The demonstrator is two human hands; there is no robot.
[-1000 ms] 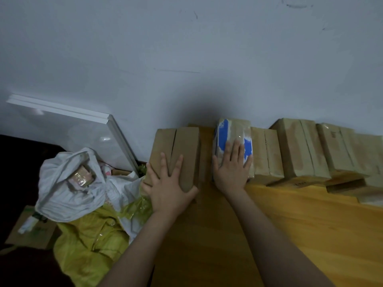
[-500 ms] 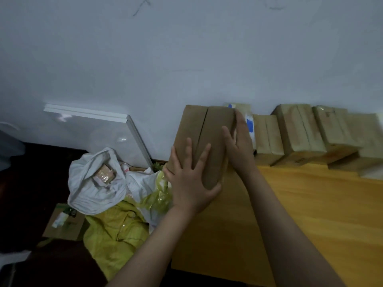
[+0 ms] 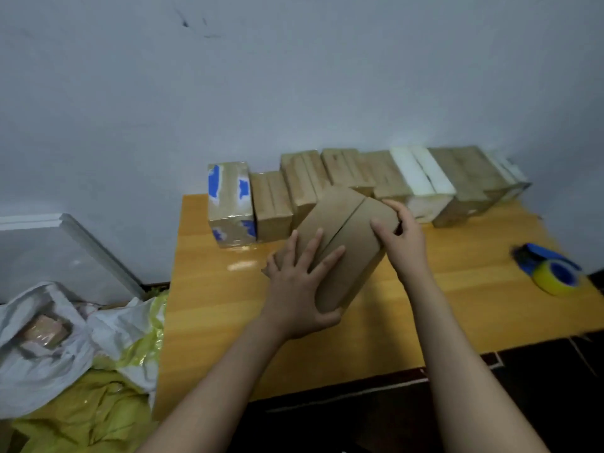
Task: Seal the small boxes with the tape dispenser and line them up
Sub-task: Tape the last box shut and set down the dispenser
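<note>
A person is holding a plain brown cardboard box (image 3: pixel 346 243) over the middle of the wooden table (image 3: pixel 441 308), turned on a slant so its open top seam is running from near left to far right. The left hand (image 3: pixel 299 289) is lying on the near end, fingers spread apart and flat across the top flaps, thumb hooking round the near corner. The right hand (image 3: pixel 403 238) is gripping the far end, fingers curling over the edge and thumb pressing on the top. Whether the box is resting on the table or being held just above it, I cannot tell.

Behind it, a row of small boxes (image 3: pixel 362 174) is standing side by side along the wall (image 3: pixel 294 76), brown ones and two white ones (image 3: pixel 421 178). A taped box with blue patches (image 3: pixel 230 204) is sitting at the left end of the row. The blue tape dispenser (image 3: pixel 549 266), carrying a yellow roll, is lying near the table's right edge, well apart from both hands.

Off the table's left side, a white bag (image 3: pixel 45 348) and yellow plastic (image 3: pixel 98 416) are heaped on the floor, and a white panel (image 3: pixel 65 253) is leaning against the wall.
</note>
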